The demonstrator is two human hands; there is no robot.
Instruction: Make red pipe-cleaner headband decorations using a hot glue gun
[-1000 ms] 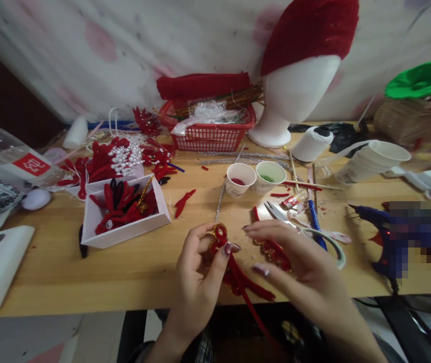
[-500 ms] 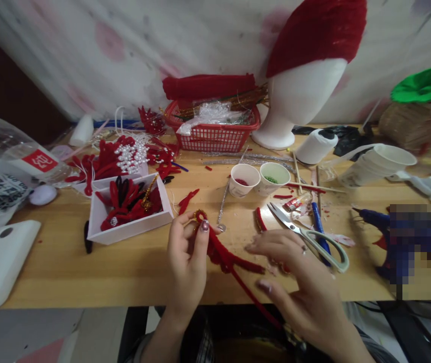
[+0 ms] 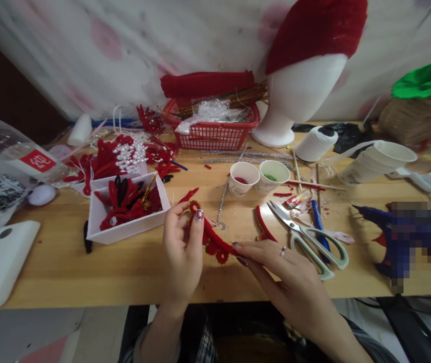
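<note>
Between my hands, above the table's front part, stretches a curved red chenille-stem trim (image 3: 216,244) with small gold-edged loops along its lower side. My left hand (image 3: 182,252) pinches its curled upper end between thumb and fingers. The lower right end is caught between the thumb and fingertips of my right hand (image 3: 289,277), which wears a ring. Just beyond the right hand lie a similar red and gold piece (image 3: 262,224) and a pair of scissors (image 3: 301,233) with pale green handles, blades apart.
A white box (image 3: 129,230) of red and black stems is at left. Two paper cups, one with red beads (image 3: 244,187), one with green beads (image 3: 273,185), stand mid-table. Behind are a red basket (image 3: 215,137) and a white head form (image 3: 298,96). A blue glue gun (image 3: 376,218) is right.
My right hand has moved left and closed on the trim's lower end; before, it was apart with fingers spread. The loose red strand that hung toward the table edge no longer shows there.
</note>
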